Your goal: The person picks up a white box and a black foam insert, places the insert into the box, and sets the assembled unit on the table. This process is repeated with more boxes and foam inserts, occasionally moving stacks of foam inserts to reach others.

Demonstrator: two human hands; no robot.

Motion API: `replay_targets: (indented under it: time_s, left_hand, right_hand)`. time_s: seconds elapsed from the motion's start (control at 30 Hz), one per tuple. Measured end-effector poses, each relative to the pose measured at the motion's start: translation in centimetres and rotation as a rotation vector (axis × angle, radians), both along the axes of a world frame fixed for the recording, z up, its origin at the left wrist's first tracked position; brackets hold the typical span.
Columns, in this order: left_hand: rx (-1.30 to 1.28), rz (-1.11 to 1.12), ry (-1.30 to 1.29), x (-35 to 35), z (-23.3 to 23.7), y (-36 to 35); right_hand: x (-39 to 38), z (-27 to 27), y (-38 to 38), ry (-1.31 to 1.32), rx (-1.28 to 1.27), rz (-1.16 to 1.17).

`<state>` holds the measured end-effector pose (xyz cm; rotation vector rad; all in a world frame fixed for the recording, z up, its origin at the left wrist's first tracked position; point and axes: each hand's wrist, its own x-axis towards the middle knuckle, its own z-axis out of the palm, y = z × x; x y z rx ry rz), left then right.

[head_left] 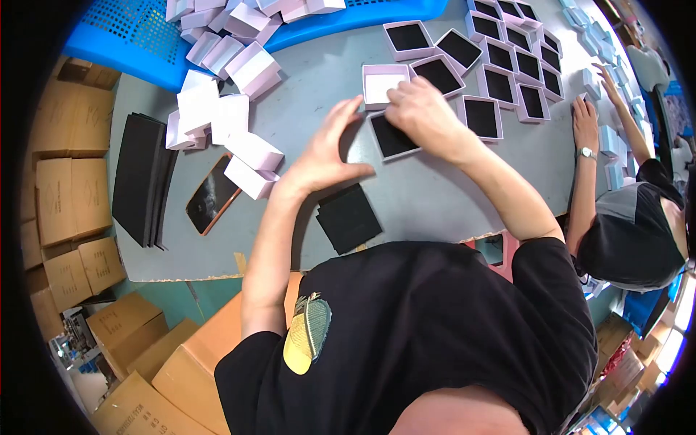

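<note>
My left hand [324, 154] is open above the table, thumb and fingers spread apart, nothing between them. To its right, my right hand [429, 122] is closed over the edge of a small box with a black foam insert [390, 139]; whatever its fingers grip is hidden. Just beyond them sits an open white box [377, 88] with a bare white inside, near my right fingertips. Nearer my body, a small stack of black foam pads [349, 219] lies on the table below my left hand.
Several boxes with black inserts [481, 117] fill the table's far right. Loose white boxes [230, 117] lie at the left, by a blue basket [130, 43]. A phone [212, 194] and black foam sheets [139, 181] lie nearby. Another person [629, 232] works at the right.
</note>
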<state>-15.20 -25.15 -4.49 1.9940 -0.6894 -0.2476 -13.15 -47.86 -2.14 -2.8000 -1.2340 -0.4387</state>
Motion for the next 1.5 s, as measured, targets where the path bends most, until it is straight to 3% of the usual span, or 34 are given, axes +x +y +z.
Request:
replay_targets:
  time_s: [0.07,0.13,0.23,0.3,0.37,0.47,0.5,0.6,0.63,0.67,0.73,0.8,0.87,0.93,1.0,1.17,1.27,1.33,1.4,1.43,1.5]
  left_hand:
    - [-0.03,0.047,-0.034,1.1,-0.1,0.5]
    - [0.133,0.154,-0.294,2.5,-0.4,0.3]
    - [0.03,0.193,-0.338,4.8,-0.7,-1.8]
    - [0.153,0.212,-0.352,6.3,-1.3,-3.0]
    - [0.165,0.191,-0.307,7.7,-2.4,-3.8]
    - [0.135,0.119,-0.221,8.2,-3.2,-3.8]
    - [0.13,0.207,-0.423,7.6,-3.7,-4.0]
    - [0.251,0.317,-0.598,6.5,-3.2,-2.0]
    - [0.286,0.366,-0.708,5.9,-2.8,-1.4]
    - [0.256,0.374,-0.545,4.9,-2.1,-1.0]
    - [0.192,0.383,-0.217,3.1,-0.8,-0.5]
    - [0.132,0.348,-0.234,2.5,-1.2,-0.3]
    - [0.047,0.334,-0.105,2.3,-0.9,-0.6]
    - [0.065,0.33,-0.098,2.3,-0.9,-0.8]
    - [0.025,0.308,-0.08,2.4,-1.6,-1.0]
    - [0.137,0.25,-0.259,1.4,-0.2,-2.1]
    - [0.45,0.402,-0.576,-0.5,4.6,0.9]
    - [0.658,0.648,-0.628,-2.2,7.0,3.4]
    - [0.917,0.747,-0.373,-2.9,8.3,5.4]
    - [0.985,0.753,-0.29,-3.1,8.5,5.9]
    - [0.926,0.742,-0.273,-2.5,7.4,6.8]
  right_hand:
    - [0.6,-0.4,-1.6,-0.066,0.019,-0.119]
    - [-0.5,1.0,-1.7,-0.066,0.124,-0.184]
    - [-4.6,1.8,1.7,0.181,0.556,0.117]
    - [-7.7,1.7,4.3,0.551,0.465,0.168]
    - [-9.3,-0.6,5.8,0.603,0.525,0.146]
    - [-9.0,-0.7,5.8,0.658,0.669,0.162]
    - [-8.8,-0.1,5.5,0.673,0.712,0.168]
    - [-6.4,3.2,2.7,0.999,0.975,0.175]
    - [-5.0,3.6,1.5,0.954,1.04,0.086]
    - [-3.3,3.8,0.5,0.912,1.103,-0.005]
    - [0.8,3.8,-0.8,0.616,1.099,-0.203]
    - [4.3,2.7,-0.3,0.599,1.068,-0.321]
    - [7.0,-0.2,0.4,0.557,0.886,-0.03]
    - [7.0,-0.9,1.5,0.536,0.605,0.02]
    - [6.6,-1.7,1.8,0.249,0.334,0.095]
    - [6.1,-2.3,-0.5,-0.163,0.079,-0.109]
    - [6.5,-1.3,-4.1,-0.131,0.074,-0.363]
    - [4.9,0.2,-3.4,-0.068,0.312,-0.312]
    - [1.4,0.8,-1.1,0.115,0.556,-0.19]
    - [-1.4,1.6,0.7,0.44,0.604,-0.153]
    - [-5.6,1.1,3.8,0.557,0.487,0.069]
